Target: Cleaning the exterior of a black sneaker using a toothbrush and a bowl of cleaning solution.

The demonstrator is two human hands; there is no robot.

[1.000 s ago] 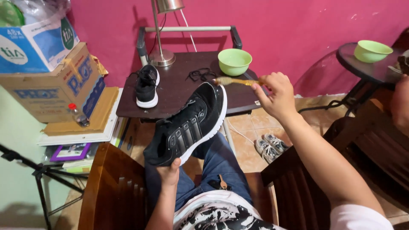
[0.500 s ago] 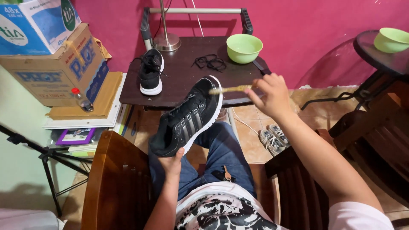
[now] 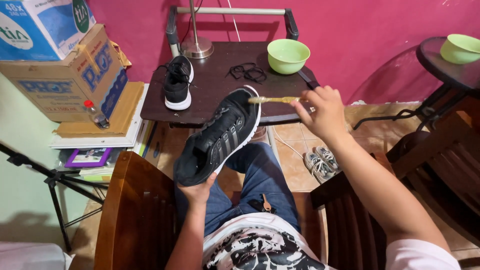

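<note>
The left hand (image 3: 197, 190) is closed under the heel of a black sneaker (image 3: 220, 135), holding it up over the lap with the toe pointing away toward the worktop (image 3: 210, 95). The right hand (image 3: 322, 110) pinches the end of a thin yellowish brush (image 3: 272, 100), probably a toothbrush, though the head is too small to tell for sure; its tip rests against the white edge of the sole at the toe.

The grip on the sneaker looks the weaker point. It is carried from the heel alone, so a firm push with the brush at the far end could twist it in the palm or tip it down onto the knees. The brush is held far back on its handle, which could let it skid off the curved toe and flick whatever is on the bristles onto the jeans.

The sneaker is black with grey side stripes and a white sole rim, has no laces, and is tilted with its side turned up.

Beyond it on the worktop stand the matching sneaker (image 3: 178, 82), a loose tangle of black laces (image 3: 247, 72) and a green bowl (image 3: 288, 55). A small pair of grey shoes (image 3: 320, 162) lies on the floor just beside the right forearm.
</note>
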